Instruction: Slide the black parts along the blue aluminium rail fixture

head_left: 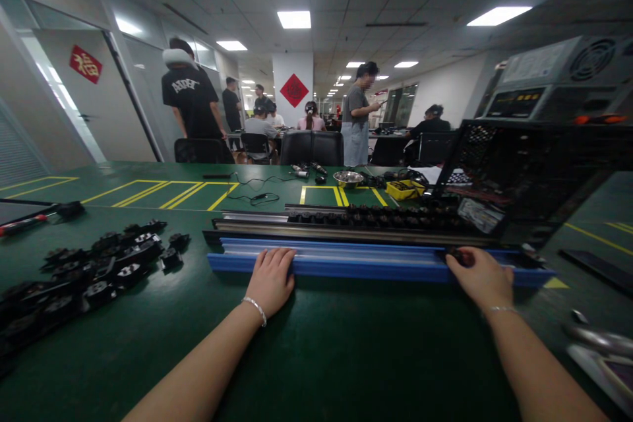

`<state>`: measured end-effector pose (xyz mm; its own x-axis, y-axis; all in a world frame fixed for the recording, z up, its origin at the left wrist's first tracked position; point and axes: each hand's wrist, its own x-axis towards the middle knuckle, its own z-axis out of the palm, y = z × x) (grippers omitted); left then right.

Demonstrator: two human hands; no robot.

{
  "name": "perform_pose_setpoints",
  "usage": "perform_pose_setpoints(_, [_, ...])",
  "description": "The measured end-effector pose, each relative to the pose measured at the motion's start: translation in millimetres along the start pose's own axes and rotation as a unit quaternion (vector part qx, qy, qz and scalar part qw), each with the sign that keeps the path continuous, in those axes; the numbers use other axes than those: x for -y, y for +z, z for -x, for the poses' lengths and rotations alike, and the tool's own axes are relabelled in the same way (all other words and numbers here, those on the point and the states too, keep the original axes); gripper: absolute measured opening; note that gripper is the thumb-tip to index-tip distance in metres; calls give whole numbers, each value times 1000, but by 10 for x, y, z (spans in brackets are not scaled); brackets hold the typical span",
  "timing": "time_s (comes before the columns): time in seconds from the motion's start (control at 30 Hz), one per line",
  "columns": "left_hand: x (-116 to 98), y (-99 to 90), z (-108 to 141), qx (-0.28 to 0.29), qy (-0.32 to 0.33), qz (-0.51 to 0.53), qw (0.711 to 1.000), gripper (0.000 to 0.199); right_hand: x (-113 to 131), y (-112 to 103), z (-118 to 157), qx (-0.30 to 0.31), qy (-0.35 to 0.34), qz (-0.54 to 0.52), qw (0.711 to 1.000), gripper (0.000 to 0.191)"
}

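Note:
A long blue channel rail (366, 270) lies crosswise on the green table in front of me. My left hand (271, 280) is closed over the front wall of the rail, left of its middle, with the fingertips inside the channel. Toward the right end, my right hand (482, 280) pinches a small dark part (462, 255) at the channel; its exact shape is mostly hidden by the fingers. Just behind the blue rail lies a black rail (376, 232), and beyond that runs a row of small black parts (366, 217).
Many loose black parts (123, 270) are heaped at left. An open computer case (524, 178) with power supplies on top stands at right. Farther back are a metal bowl (348, 178), a yellow tray (404, 189) and cables. Several people are across the room.

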<state>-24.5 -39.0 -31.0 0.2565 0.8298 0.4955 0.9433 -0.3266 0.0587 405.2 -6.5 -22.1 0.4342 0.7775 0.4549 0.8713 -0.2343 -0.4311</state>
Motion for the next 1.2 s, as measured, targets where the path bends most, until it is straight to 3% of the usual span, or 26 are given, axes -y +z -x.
perform_pose_setpoints(0.4, [7,6,3,5,-4,2,1000,44,-83,99,-59,-2,-24,89,996,42])
perform_pose_setpoints(1.2, [6,29,11,-4,-1,-1,1000,45,-2,33,-15,18,-42,42,998,41])
